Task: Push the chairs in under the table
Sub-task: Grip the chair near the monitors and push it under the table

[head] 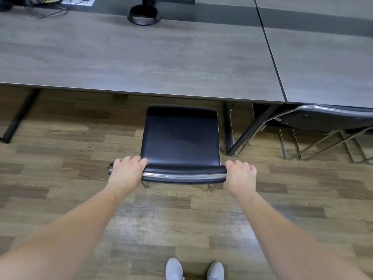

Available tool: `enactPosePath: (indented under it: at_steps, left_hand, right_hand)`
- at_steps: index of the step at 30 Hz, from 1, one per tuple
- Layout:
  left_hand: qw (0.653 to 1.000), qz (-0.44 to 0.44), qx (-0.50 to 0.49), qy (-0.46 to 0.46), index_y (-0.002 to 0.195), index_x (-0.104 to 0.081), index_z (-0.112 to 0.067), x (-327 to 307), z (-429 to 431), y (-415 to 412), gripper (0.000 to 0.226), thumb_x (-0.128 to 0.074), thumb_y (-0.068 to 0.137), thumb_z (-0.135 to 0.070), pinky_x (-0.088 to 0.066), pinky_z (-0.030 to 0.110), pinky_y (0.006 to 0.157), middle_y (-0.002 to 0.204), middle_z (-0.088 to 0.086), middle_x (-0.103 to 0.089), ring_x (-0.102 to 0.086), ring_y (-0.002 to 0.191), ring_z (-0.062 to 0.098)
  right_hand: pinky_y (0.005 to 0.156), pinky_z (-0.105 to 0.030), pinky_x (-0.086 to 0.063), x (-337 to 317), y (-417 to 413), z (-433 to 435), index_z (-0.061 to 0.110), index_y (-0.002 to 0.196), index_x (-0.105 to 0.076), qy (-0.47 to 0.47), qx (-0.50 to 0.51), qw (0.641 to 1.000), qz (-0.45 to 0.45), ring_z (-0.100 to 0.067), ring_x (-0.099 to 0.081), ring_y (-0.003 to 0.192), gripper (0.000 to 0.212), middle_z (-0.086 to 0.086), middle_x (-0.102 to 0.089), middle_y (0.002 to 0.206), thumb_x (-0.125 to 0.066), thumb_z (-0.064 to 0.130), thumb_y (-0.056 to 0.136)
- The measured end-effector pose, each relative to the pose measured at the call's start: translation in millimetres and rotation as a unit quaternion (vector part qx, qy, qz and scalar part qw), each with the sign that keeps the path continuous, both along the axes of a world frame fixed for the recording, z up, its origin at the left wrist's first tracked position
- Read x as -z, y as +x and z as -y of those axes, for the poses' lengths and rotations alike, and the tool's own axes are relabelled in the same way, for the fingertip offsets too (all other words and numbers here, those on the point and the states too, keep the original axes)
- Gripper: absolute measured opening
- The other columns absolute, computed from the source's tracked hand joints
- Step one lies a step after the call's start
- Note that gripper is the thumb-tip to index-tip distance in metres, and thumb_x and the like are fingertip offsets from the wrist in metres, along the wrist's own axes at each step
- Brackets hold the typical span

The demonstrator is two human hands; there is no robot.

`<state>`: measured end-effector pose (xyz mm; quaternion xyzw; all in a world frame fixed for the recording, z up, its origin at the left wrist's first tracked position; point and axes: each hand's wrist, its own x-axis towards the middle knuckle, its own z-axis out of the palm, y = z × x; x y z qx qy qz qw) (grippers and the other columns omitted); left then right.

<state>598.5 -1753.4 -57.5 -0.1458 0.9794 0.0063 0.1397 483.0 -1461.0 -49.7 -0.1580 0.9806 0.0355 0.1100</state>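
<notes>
A black chair [180, 138] with a chrome frame stands on the wood floor in front of me, its seat facing the grey table [141, 57]. The front edge of the seat sits just short of the table's near edge. My left hand [127, 168] grips the left end of the chair's backrest top. My right hand [240, 174] grips the right end of the same backrest. A second black chair [323, 118] at the right is tucked partly beneath the neighbouring table [333, 67].
A monitor stand [143, 15] and cables [40, 9] sit at the table's far side. Black table legs [18, 118] come down at the left and at the right [250, 130] of the chair. My grey shoes [193, 269] are at the bottom.
</notes>
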Motion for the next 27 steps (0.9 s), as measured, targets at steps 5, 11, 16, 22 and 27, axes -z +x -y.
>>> enactPosePath:
  at_steps: [5,11,16,22,27]
  left_hand:
    - [1.000,-0.017,0.014,0.000,0.115,-0.052,-0.024,1.1,4.3,-52.0,0.043,-0.051,0.082,0.003,-0.039,0.037,0.088,0.109,-0.001,-0.061,-0.055,0.103,0.025]
    - [1.000,-0.029,0.012,0.000,0.113,-0.052,-0.023,4.5,0.7,-111.9,0.042,-0.054,0.080,0.003,-0.039,0.038,0.086,0.105,0.002,-0.060,-0.055,0.100,0.027]
    - [0.999,-0.035,0.018,0.002,0.114,-0.052,-0.022,2.5,-1.4,-167.1,0.037,-0.052,0.085,0.000,-0.041,0.041,0.086,0.108,0.005,-0.060,-0.053,0.103,0.029]
    - [0.994,-0.108,0.013,-0.007,0.128,-0.050,-0.019,2.1,-2.0,-228.5,0.050,-0.047,0.084,0.002,-0.041,0.044,0.084,0.116,0.015,-0.048,-0.046,0.102,0.036]
    - [0.985,-0.168,0.022,-0.030,0.126,-0.055,-0.020,6.4,-2.6,-267.4,0.058,-0.050,0.075,0.008,-0.040,0.047,0.083,0.115,0.020,-0.052,-0.051,0.095,0.038]
  right_hand:
    - [0.092,-0.037,-0.036,-0.2,-51.1,3.6,0.019,0.102,-0.056,0.020,0.000,1.000,-0.012,-0.027,-0.056,0.097,0.029,-0.003,-0.062,0.097,-0.052,0.008,0.076]
    - [0.092,-0.037,-0.035,1.6,-111.2,2.8,0.019,0.105,-0.056,0.037,0.010,0.999,-0.015,-0.027,-0.055,0.098,0.031,-0.003,-0.061,0.098,-0.054,0.009,0.076]
    - [0.093,-0.039,-0.037,2.9,-169.9,2.4,0.019,0.110,-0.053,0.035,0.010,0.999,-0.016,-0.029,-0.056,0.102,0.033,-0.005,-0.061,0.103,-0.055,0.012,0.078]
    - [0.086,-0.041,-0.040,5.2,-230.3,2.7,0.011,0.110,-0.048,0.008,0.018,0.998,-0.054,-0.035,-0.053,0.098,0.039,-0.015,-0.054,0.106,-0.061,0.009,0.074]
    - [0.083,-0.040,-0.041,9.9,-263.5,0.7,0.010,0.125,-0.042,-0.007,0.027,0.995,-0.095,-0.036,-0.047,0.097,0.064,-0.019,-0.047,0.110,-0.065,0.003,0.066]
